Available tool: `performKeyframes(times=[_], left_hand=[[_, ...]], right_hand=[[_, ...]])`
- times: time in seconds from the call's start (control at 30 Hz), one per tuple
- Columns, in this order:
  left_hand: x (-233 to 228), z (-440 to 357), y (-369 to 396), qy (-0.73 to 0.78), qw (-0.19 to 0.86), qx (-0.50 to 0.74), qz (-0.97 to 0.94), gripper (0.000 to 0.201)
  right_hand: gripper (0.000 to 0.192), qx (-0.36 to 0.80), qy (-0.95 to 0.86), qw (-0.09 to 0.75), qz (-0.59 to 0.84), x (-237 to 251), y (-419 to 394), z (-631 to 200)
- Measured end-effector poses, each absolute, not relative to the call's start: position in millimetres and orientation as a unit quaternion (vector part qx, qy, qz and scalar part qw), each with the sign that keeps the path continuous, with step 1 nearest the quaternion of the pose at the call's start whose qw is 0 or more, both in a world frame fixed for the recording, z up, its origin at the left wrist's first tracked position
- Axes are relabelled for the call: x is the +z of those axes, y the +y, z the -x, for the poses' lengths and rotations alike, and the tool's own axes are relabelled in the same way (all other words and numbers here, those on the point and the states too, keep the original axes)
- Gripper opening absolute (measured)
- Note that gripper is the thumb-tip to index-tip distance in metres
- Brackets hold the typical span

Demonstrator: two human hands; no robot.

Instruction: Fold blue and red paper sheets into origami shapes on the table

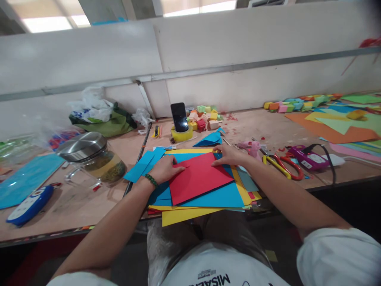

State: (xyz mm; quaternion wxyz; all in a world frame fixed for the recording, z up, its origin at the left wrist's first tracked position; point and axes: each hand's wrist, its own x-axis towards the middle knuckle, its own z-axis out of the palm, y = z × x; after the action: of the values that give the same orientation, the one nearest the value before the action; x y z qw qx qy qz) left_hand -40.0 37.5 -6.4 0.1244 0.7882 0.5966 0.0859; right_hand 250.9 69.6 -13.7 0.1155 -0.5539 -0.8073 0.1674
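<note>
The biggest worry is the paper pile (208,200) under my hands. It sticks out over the near edge of the table (89,206), right above my lap. I think if I push too hard toward me, the whole pile could slide off and fall.

Next is the red paper (198,178). It lies on top of the pile, turned a bit crooked, on a blue sheet. I think it could slip sideways if one hand lets go, and then a fold would come out wonky.

To the left stands a glass jar (99,159) with a shiny lid and yellow-green stuff inside. My left elbow is not far from it, so a big swing might knock it over.

To the right lie scissors (282,163) with red handles, near my right arm. A quick reach could bump them.

The red paper looks flat, smooth and bright, with sharp corners.

My left hand (166,170) lies flat with fingers pressed down on the red paper's left corner. My right hand (230,155) presses its fingers on the far corner. Neither hand pinches or lifts anything.
</note>
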Motion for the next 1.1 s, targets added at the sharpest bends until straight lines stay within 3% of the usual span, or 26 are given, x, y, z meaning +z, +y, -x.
performKeyframes(times=[0.13,0.23,0.37,0.5,0.6,0.83,1.0,1.1], left_hand=[[-3.0,42.9,39.5,0.57,0.224,0.114,-0.782,0.028],[-1.6,41.6,35.1,0.589,0.217,0.136,-0.767,0.039],[3.3,37.4,32.0,0.575,0.18,0.084,-0.794,0.027],[8.1,32.4,38.8,0.572,0.174,0.084,-0.797,0.033],[8.6,28.2,46.8,0.573,0.242,0.09,-0.778,0.043],[6.3,26.2,50.5,0.523,0.356,0.097,-0.768,0.04],[7.6,23.4,42.0,0.564,0.32,0.15,-0.747,0.054],[7.1,15.3,35.8,0.56,0.265,0.1,-0.779,0.042]], right_hand=[[0.063,0.173,-0.807,0.116,0.552,-12.4,69.7,-250.3],[0.062,0.177,-0.804,0.119,0.554,-11.9,69.0,-249.7],[0.064,0.181,-0.811,0.133,0.541,-12.9,69.2,-249.4],[0.066,0.182,-0.813,0.132,0.538,-14.7,70.4,-249.8],[0.07,0.183,-0.815,0.14,0.532,-17.2,71.5,-250.9],[0.071,0.189,-0.824,0.18,0.503,-23.1,72.8,-253.6],[0.071,0.187,-0.829,0.181,0.496,-25.2,76.0,-254.4],[0.072,0.191,-0.829,0.176,0.495,-25.5,75.6,-254.8]])
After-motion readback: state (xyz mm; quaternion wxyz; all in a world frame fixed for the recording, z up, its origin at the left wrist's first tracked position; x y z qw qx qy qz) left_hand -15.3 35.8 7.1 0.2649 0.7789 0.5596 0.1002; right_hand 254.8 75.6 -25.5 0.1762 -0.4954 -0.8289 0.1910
